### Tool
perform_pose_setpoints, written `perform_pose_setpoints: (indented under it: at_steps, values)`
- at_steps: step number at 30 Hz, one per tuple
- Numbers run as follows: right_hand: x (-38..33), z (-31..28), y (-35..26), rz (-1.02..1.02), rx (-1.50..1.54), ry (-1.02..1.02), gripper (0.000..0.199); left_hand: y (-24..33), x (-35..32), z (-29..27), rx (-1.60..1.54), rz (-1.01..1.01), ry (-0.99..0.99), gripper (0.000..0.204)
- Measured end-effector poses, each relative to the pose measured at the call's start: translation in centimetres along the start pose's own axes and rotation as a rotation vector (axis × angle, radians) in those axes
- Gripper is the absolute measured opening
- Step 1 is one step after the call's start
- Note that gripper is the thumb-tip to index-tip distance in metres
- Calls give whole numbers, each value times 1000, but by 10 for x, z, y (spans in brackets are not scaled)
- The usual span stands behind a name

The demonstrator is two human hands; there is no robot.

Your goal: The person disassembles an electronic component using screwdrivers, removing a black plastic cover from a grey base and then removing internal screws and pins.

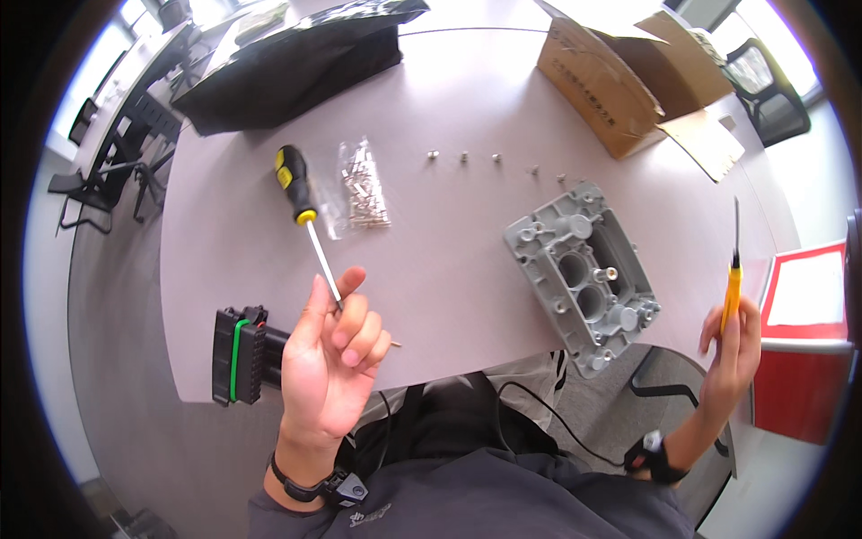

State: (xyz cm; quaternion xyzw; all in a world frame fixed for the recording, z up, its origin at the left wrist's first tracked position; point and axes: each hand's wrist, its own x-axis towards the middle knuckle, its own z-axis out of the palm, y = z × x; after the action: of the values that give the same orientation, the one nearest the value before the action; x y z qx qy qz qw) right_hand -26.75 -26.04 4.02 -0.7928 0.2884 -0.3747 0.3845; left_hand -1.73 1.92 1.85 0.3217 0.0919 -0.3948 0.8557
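Note:
My left hand (332, 359) is turned palm up, its fingers curled. Between thumb and forefinger is the tip end of a black-and-yellow screwdriver (321, 251), whose handle points away from me. Far out to the right, my right hand (732, 346) is closed around the yellow handle of a thin-shafted screwdriver (733, 292), its shaft pointing up in the picture. A grey cast housing (549, 269) with round bores lies between the hands, nearer the right; one metal fastener (606, 274) stands up from its middle. Just right of my left hand shows a small metal piece (395, 343).
A clear bag of screws (364, 189) lies beyond my left hand. Several loose screws (464, 156) form a row past the housing. A black bag (296, 76) and an opened cardboard box (602, 85) stand at the back. A black device with a green band (238, 355) sits at the near-left edge.

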Motion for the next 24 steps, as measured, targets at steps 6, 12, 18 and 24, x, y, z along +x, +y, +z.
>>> perform_pose_setpoints:
  at_steps: [6,12,18,24]
  values:
    - [-67,67,-65,131,596,-425,23,-9,-10,-7,-238,47,59,27]
    - [-73,95,-56,319,680,-754,22,-22,-4,-1,-266,-157,32,26]
    - [-71,113,-70,260,779,-427,36,-36,11,6,-262,-317,-101,33]
    - [-68,125,-76,93,773,-310,43,-3,-49,-7,592,-91,-818,20]
